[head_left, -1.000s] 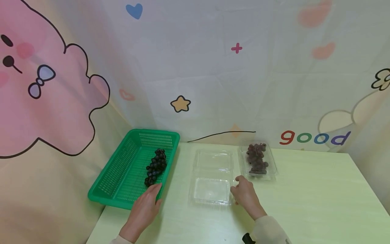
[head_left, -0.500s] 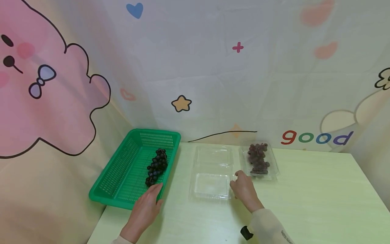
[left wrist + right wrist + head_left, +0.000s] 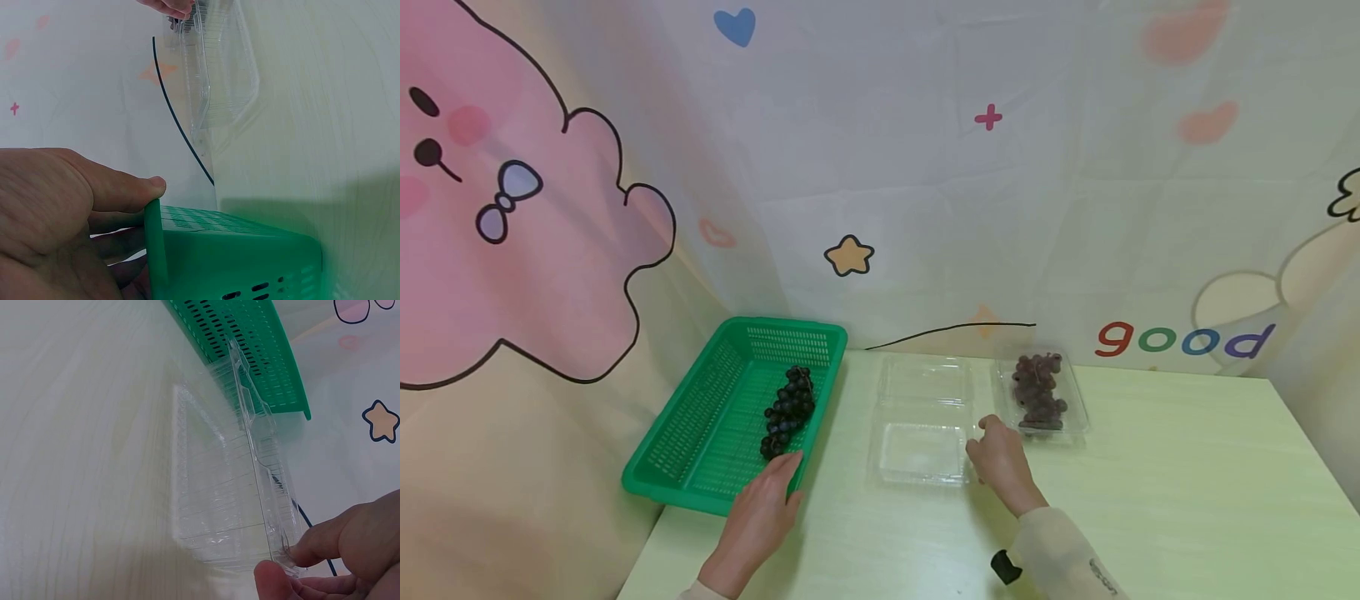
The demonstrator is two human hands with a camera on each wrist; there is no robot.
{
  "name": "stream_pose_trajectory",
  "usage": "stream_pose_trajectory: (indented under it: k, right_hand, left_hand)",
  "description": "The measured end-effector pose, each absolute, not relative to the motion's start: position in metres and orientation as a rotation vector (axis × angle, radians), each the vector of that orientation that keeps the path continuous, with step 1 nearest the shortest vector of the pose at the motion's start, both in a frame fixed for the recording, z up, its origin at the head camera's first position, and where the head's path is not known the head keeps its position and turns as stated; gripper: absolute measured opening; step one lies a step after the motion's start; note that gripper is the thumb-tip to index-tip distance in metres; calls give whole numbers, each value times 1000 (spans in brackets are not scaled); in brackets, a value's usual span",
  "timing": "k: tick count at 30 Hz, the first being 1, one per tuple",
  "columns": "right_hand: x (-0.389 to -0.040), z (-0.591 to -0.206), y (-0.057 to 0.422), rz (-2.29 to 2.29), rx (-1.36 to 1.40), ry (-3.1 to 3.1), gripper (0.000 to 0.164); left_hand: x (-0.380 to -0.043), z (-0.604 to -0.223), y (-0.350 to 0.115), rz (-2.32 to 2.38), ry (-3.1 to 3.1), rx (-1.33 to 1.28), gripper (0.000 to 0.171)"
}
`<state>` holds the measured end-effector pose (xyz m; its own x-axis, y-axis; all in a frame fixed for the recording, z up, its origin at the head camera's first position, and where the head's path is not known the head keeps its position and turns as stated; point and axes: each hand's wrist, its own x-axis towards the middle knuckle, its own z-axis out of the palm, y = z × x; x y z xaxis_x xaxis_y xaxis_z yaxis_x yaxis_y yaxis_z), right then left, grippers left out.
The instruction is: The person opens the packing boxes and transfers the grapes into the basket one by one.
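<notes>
A green plastic basket (image 3: 681, 500) stands at the left, holding a bunch of dark grapes (image 3: 788, 412). My left hand (image 3: 758, 512) grips its near right rim; in the left wrist view the thumb (image 3: 134, 190) lies at the rim with the fingers behind it. To the basket's right lies an opened clear plastic clamshell box (image 3: 922, 454), with nothing in it. My right hand (image 3: 1003, 467) pinches the box's right edge between thumb and fingers (image 3: 272, 584). Beyond that hand, a second clear box (image 3: 1078, 417) contains another bunch of grapes (image 3: 1037, 392).
The pale wooden table (image 3: 1187, 483) reaches back to a printed curtain (image 3: 910, 167) with cartoon shapes. A black object (image 3: 1006, 567) shows beside the right sleeve (image 3: 1063, 550).
My right hand has slid the clamshell box slightly away from me, toward the curtain, mostly in the first half second. The left hand stays on the basket rim.
</notes>
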<state>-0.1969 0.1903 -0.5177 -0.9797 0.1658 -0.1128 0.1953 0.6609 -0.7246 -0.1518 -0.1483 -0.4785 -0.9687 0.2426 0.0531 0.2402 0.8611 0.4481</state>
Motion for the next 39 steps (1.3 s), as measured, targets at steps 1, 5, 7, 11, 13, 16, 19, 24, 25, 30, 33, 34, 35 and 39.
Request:
stream_pose_trajectory:
  k: [1,5,7,11,13,16,19,24,25,30,33,34,35,39]
  right_hand:
    - [-197,-518,190,-1238,307,2831,42]
    - [-199,-518,190,-1229,304,2842,42]
    - [-200,-518,190,-1229,304,2843,42]
    - [-202,-519,189,-1249,303,2841,41]
    - [-202,-519,188,-1260,308,2837,41]
    - [-202,-519,188,-1270,310,2831,42]
    - [-203,-518,187,-1267,309,2827,42]
    - [-203,-518,186,-1272,313,2817,41]
    - [-204,-517,186,-1274,315,2815,41]
    - [-205,-517,186,-1276,316,2814,41]
    - [-206,-517,186,-1274,314,2816,41]
    - [-206,-517,186,-1274,314,2816,41]
    - [-206,-517,185,-1275,314,2815,41]
    - [-207,-518,186,-1274,318,2813,41]
  left_hand:
    - [-152,-479,-148,732,3024,389,55]
    - [-152,-480,-148,735,3025,390,55]
    - [-152,-480,-148,732,3029,391,55]
    - [-152,-480,-149,732,3026,390,54]
    - [-153,-480,-149,742,3017,381,55]
    - [-153,-480,-149,750,3010,380,55]
    - [-153,-479,-149,752,3005,375,55]
    - [-153,-479,-149,752,3000,360,56]
    - [-153,-479,-149,753,3000,359,56]
    - [-152,-479,-149,755,3011,373,55]
    - [-152,-480,-149,759,3022,378,55]
    - [-152,-480,-149,760,3025,379,55]
    - [-152,-480,-149,762,3027,379,55]
    - [-152,-480,-149,767,3035,386,54]
